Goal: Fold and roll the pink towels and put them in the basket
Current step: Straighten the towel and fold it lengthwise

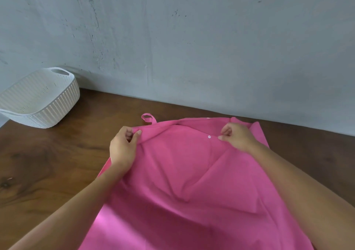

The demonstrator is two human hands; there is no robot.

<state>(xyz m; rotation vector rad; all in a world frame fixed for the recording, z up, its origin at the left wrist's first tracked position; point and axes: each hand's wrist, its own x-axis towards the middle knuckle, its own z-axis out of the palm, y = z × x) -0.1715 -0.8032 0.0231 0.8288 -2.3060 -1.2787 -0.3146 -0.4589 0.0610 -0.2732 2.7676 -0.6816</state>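
Head cam: pink towel spread on the table, long axis running from bottom of frame up toward the wall. Left hand and right hand each pinch its far edge. Basket sits upper left.

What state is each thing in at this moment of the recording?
pink towel: spread on the table, unrolled, far edge lifted.
left hand: pinches the towel's far-left edge.
right hand: pinches the far edge near a white snap.
basket: stands at far left, no towel visible inside.
hanging loop: lies beyond the left hand.
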